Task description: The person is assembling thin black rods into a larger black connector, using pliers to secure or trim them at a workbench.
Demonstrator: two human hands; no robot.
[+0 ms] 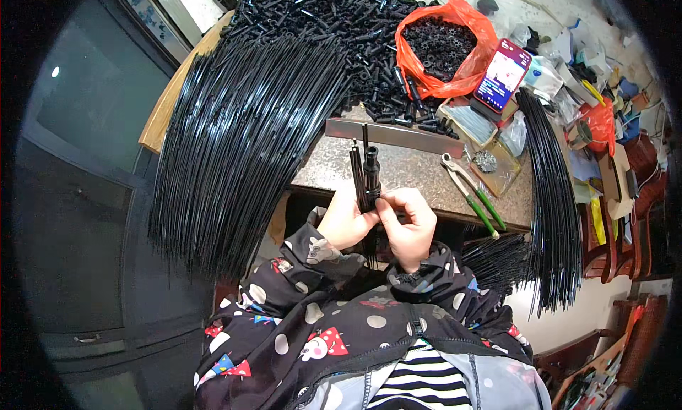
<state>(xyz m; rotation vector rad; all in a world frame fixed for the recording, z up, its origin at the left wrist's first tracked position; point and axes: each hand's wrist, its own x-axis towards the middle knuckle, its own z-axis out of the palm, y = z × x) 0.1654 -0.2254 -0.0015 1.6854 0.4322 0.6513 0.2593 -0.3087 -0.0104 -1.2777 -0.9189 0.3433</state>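
My left hand (344, 224) is closed round a few thin black rods (357, 170) that stand upright in front of me. Beside the rods is a black ribbed tubular fitting (371, 167), its ringed end pointing up. The thumb and fingers of my right hand (409, 230) pinch the lower part of this fitting, close against the left fingertips. Lower ends of some rods show beneath the hands. How fitting and rods join is hidden by my fingers.
A large sheaf of black rods (234, 140) overhangs the table (334, 165) at left. Behind it lie heaped black fittings (305, 19) and a red bag (458, 87) of small black parts. Right: metal bar (394, 136), green-handled pincers (472, 195), phone (503, 73), another rod bundle (554, 211).
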